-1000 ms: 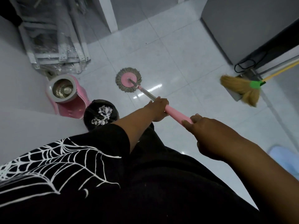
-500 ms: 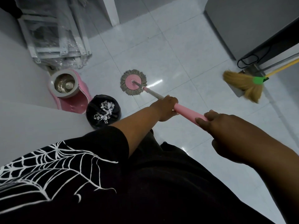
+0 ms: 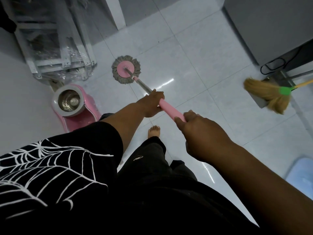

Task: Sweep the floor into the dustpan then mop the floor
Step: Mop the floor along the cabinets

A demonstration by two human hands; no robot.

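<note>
A round spin mop with grey fringe and a pink disc lies flat on the white tiled floor. Its metal shaft runs back to a pink grip. My left hand is closed around the front of that grip. My right hand holds its rear end. A straw broom with a green collar and yellow stick leans at the right, its bristles resting on a grey dustpan.
A pink mop bucket with a steel spinner basket stands at the left by a white wall. Plastic-wrapped white frames lean behind it. A grey cabinet and black cable sit at the right; a pale blue object lies lower right. My bare foot is below the handle.
The mop head has been pushed farther away, toward the wrapped frames. My view shifted, hiding the black bin behind my left arm and revealing my foot. Both hands keep their hold.
</note>
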